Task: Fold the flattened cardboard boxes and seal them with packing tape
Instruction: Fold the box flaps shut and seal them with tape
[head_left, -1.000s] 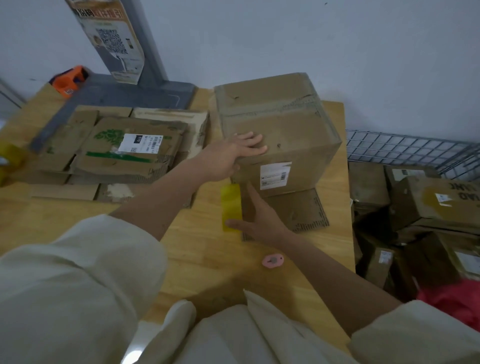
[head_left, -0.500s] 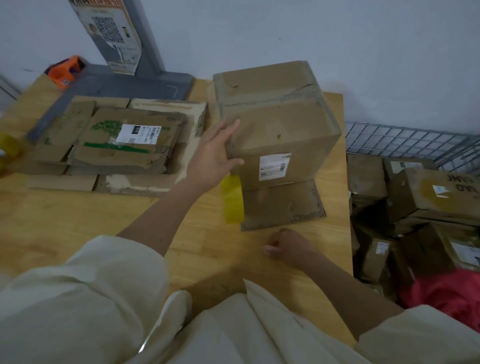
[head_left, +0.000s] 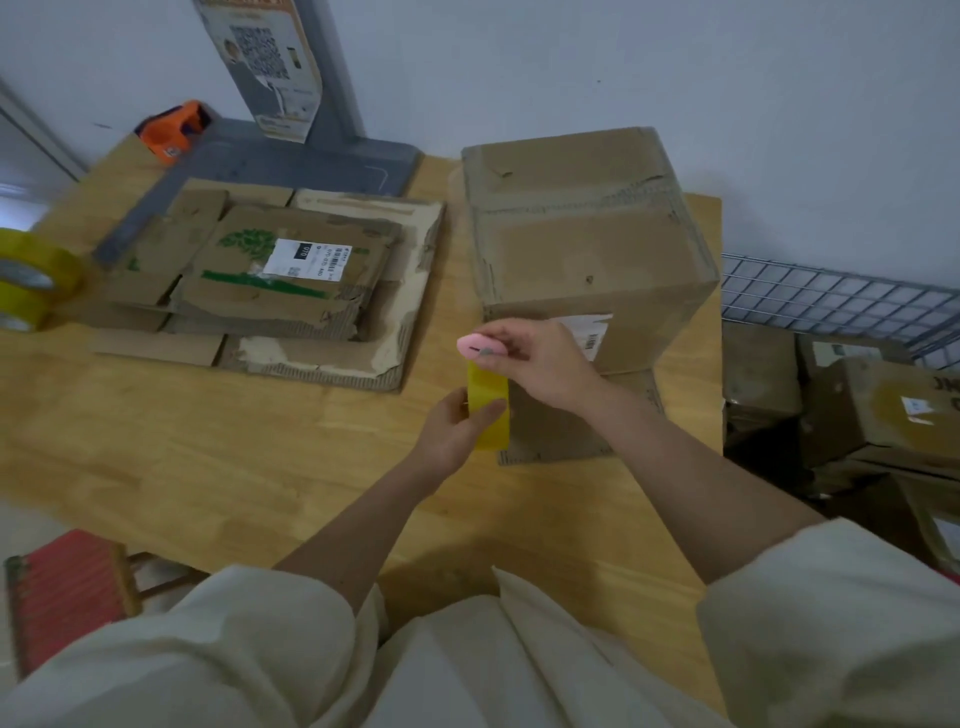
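The folded box (head_left: 587, 244) stands upright at the far right of the desk (head_left: 260, 441), its top flaps closed, a white label on its near face and one bottom flap lying flat on the desk toward the person. A strip of yellow tape (head_left: 488, 402) hangs down from the box's near left corner. The left hand (head_left: 457, 431) pinches this strip between thumb and fingers near its lower part. The right hand (head_left: 540, 364) is curled round a small pink cutter (head_left: 480, 347), held just above the top of the strip. Left of the box lies a stack of flattened boxes (head_left: 280, 280). A yellow tape roll (head_left: 31, 278) sits at the desk's left edge.
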